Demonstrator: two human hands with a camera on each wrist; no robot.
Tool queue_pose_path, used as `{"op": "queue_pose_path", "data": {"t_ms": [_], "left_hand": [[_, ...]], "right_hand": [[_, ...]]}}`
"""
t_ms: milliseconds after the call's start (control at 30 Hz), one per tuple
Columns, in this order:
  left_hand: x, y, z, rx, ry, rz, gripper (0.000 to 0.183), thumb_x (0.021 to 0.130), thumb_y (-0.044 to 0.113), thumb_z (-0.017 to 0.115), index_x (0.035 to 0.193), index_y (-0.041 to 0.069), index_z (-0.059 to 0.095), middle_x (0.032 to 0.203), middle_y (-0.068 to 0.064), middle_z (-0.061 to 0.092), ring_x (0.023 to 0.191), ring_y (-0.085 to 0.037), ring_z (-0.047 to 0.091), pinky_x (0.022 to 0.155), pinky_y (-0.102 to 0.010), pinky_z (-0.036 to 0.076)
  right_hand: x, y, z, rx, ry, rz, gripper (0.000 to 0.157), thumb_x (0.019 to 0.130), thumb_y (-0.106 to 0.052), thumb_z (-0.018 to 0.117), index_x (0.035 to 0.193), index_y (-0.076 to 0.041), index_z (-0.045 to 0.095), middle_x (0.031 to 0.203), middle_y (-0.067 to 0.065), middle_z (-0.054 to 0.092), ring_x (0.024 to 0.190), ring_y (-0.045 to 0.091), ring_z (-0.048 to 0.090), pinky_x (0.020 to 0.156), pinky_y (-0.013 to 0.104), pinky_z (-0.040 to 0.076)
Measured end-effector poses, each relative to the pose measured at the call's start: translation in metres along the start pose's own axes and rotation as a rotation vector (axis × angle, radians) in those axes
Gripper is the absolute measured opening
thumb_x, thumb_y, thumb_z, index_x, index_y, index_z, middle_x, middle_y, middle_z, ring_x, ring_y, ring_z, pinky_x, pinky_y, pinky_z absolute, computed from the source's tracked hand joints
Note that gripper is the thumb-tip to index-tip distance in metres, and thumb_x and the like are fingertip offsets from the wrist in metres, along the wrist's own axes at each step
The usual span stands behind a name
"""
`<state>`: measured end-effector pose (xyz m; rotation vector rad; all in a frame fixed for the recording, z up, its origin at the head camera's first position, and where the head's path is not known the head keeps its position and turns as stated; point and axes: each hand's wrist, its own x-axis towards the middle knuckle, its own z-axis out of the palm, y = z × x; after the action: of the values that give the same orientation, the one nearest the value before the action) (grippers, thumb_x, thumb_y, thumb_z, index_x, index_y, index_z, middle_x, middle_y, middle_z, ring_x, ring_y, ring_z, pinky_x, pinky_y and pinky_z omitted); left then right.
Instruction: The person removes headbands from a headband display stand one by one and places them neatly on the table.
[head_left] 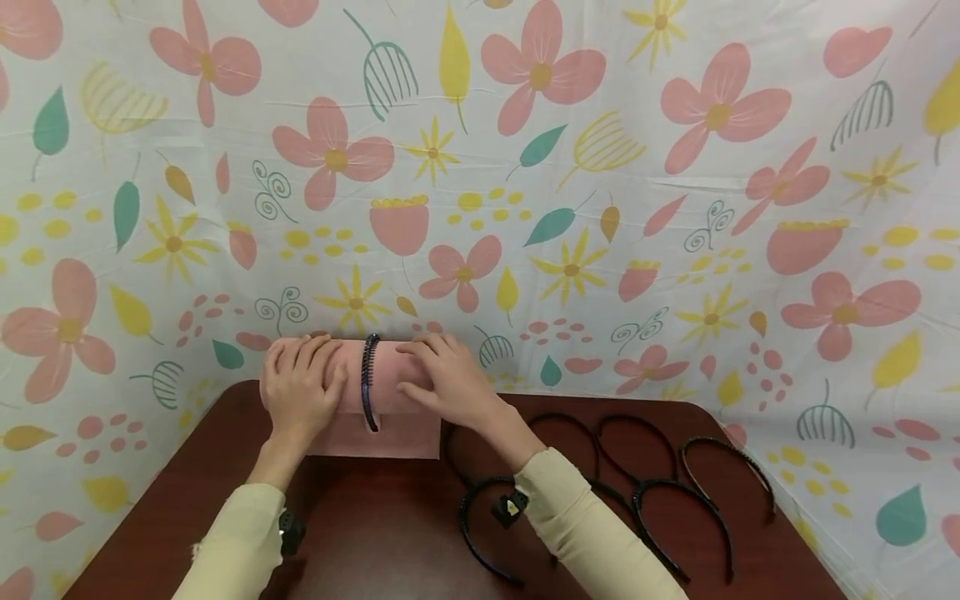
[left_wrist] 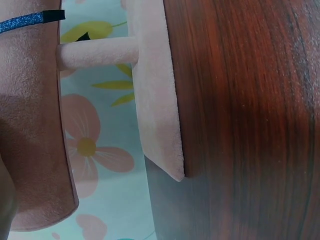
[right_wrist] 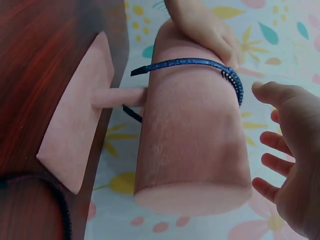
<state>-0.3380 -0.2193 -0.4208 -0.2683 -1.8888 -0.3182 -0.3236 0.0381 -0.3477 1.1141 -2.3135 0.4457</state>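
A pink plush headband stand [head_left: 390, 392], a padded roll on a post and flat base, stands at the back of the table. A glittery blue headband [head_left: 367, 379] with small teeth sits around the middle of the roll, as the right wrist view also shows its ends hanging by the post. My left hand [head_left: 302, 379] holds the roll's left end, its fingers bent over the top and thumb toward the front. Beside the right end is my right hand [head_left: 453, 379], its fingers spread and loosely bent. In the right wrist view, that hand [right_wrist: 300, 145] is apart from the roll.
Several dark headbands lie on the right of the brown table [head_left: 375, 525], among them a black one [head_left: 690, 487] and one at the far right [head_left: 738, 454]. My right forearm passes over some of them. A flower-patterned cloth [head_left: 480, 183] hangs behind the table.
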Motion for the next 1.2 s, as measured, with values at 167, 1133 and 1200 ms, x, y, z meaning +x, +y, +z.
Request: {"op": "queue_pose_path", "data": {"t_ms": [167,1133,1200], "left_hand": [[-0.001,0.0,0.001,0.009,0.021,0.014,0.042,0.094,0.041,0.047,0.111,0.011,0.072,0.117,-0.011,0.07,0.114,-0.035,0.059,0.111,-0.057,0.031],[0.003,0.0,0.002,0.021,0.068,0.037,0.039,0.092,0.037,0.051,0.107,0.009,0.074,0.113,-0.012,0.072,0.11,-0.036,0.062,0.105,-0.06,0.037],[0.003,0.0,0.002,0.021,0.07,0.038,0.039,0.092,0.037,0.051,0.107,0.009,0.074,0.113,-0.012,0.072,0.11,-0.037,0.062,0.105,-0.06,0.037]], "right_hand": [[0.013,-0.004,0.008,-0.026,-0.013,-0.012,0.055,0.088,-0.046,0.071,0.135,-0.02,0.058,0.127,0.002,0.058,0.116,0.023,0.054,0.091,0.045,0.049],[0.051,-0.022,0.031,-0.228,-0.365,0.087,0.114,0.071,-0.072,0.072,0.16,-0.023,0.02,0.164,0.0,0.026,0.15,0.026,0.028,0.12,0.059,0.022],[0.051,-0.022,0.032,-0.231,-0.367,0.09,0.114,0.071,-0.072,0.072,0.16,-0.023,0.019,0.165,0.0,0.025,0.151,0.027,0.027,0.12,0.059,0.02]]}}
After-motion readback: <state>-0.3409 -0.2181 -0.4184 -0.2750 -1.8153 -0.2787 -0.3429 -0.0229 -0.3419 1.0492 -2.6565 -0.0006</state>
